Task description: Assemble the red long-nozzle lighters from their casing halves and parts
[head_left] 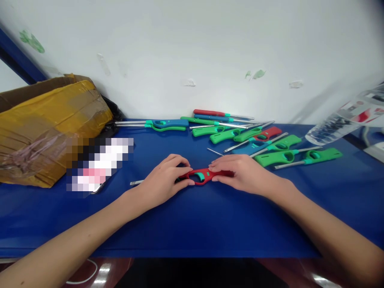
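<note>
One red lighter is held crosswise between the left hand and the right hand, low over the front middle of the blue worktop; whether it touches the surface, I cannot tell. The left hand is pinched around the end near its trigger, thumb below and fingers above, and a metal tip sticks out past that hand. The right hand is closed in the same way around the handle, covering much of it. Behind the right hand, green, blue and red lighters lie loosely scattered, some overlapping. A blue lighter rests against a green one at the back, near the wall. At far left sits a yellow-taped box, with a pixelated item beside it. A clear bottle leans in view at right.
</note>
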